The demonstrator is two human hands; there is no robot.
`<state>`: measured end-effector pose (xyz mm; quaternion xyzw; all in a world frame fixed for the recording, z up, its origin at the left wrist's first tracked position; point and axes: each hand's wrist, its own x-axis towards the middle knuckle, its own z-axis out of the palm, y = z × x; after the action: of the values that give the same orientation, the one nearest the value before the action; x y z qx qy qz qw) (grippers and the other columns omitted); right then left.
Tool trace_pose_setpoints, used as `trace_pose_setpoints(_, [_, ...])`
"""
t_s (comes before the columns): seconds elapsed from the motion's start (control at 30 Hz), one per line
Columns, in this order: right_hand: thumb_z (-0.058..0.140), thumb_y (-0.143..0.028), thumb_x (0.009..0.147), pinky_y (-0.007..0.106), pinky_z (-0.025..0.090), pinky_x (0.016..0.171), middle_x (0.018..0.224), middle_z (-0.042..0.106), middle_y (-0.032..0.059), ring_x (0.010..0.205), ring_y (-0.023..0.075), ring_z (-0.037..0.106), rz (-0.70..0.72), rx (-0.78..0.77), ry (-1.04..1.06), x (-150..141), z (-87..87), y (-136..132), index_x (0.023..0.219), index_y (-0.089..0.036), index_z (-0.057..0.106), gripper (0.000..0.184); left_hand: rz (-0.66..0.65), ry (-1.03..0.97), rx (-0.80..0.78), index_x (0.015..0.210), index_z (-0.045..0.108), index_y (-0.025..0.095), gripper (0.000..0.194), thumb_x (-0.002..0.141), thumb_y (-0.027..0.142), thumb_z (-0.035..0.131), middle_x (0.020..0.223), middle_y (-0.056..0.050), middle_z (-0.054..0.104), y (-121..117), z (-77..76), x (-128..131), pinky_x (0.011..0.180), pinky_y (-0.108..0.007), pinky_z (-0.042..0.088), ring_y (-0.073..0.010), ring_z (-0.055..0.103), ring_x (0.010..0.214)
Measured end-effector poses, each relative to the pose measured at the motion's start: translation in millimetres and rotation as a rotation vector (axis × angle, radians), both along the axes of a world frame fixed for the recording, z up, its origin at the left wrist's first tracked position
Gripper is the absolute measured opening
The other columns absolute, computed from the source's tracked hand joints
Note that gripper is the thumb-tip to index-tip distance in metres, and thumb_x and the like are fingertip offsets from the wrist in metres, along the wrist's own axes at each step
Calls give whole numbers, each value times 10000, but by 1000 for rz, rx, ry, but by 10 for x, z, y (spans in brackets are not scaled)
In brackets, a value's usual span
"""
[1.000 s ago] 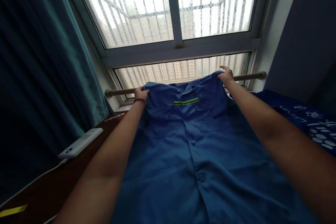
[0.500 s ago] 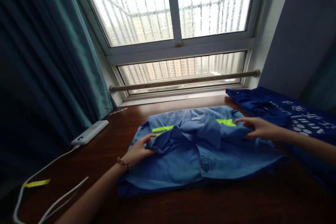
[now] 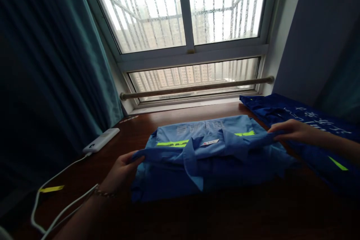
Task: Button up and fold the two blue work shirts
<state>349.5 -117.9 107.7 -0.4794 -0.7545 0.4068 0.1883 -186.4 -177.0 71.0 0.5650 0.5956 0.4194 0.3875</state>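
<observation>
A light blue work shirt (image 3: 165,170) with bright yellow-green strips lies partly folded on the brown wooden surface. Its collar (image 3: 192,161) hangs toward me, with a small white label (image 3: 210,142) at the neck and pale lettering behind. My left hand (image 3: 123,167) pinches the shirt's left shoulder edge between thumb and fingers. At the opposite shoulder edge, my right hand (image 3: 289,131) is closed on the cloth. Between both hands the fabric is stretched fairly straight and slightly raised.
A darker blue garment (image 3: 298,114) with white print lies at the right. On the left are a white power bank (image 3: 101,140), a white cable (image 3: 64,163) with a yellow tag (image 3: 52,189), and a teal curtain (image 3: 84,63). A barred window with a rail (image 3: 197,88) stands behind.
My left hand has moved left and my right hand slightly right, pulling the shirt's shoulder edge taut. The collar has flopped toward me and the neck label shows more plainly.
</observation>
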Motion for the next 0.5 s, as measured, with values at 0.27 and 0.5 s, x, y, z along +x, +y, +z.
trace_pose_setpoints(0.27, [542,-491,716,297,457,724,792,639,51,787,240,570,64,-75,-174,-1,-530,-343,791,-190,693,345,-320,406,-57,733,679,245,192,686,395,568,1027,-35,610,-444,-250,-127,975,-321,319,-241,476,1070])
trace_pose_setpoints(0.5, [582,-563,629,369,393,887,1074,551,87,1002,284,493,-264,142,-330,67,-713,-269,991,-182,591,525,223,624,-27,872,587,230,428,612,569,559,985,-79,580,-505,-430,-206,829,-369,411,-277,540,911])
